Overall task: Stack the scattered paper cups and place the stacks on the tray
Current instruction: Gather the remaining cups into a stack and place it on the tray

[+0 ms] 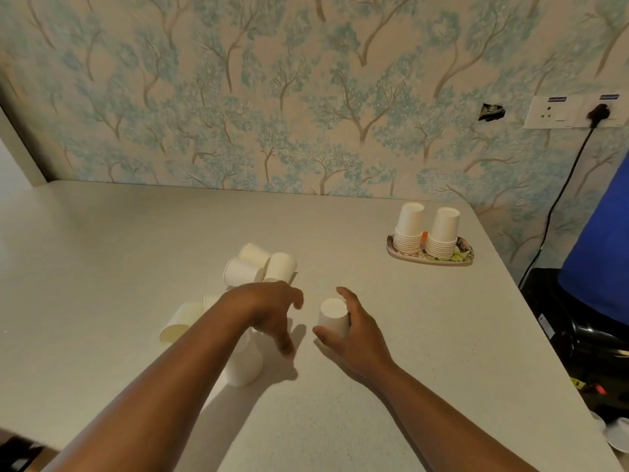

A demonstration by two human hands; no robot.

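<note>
While the right hand (pixel 354 330) wraps its fingers around one upturned cup (pixel 333 317), the left hand (pixel 272 310) hangs with fingers spread, empty; a loose cup (pixel 243 364) lies just under its palm, axis toward the person.

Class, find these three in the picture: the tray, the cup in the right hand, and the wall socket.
tray (pixel 465 254): head view, on its patterned right rim.
upside-down paper cup (pixel 333 316): head view, on its side wall.
wall socket (pixel 548 112): head view, on its white faceplate.
</note>
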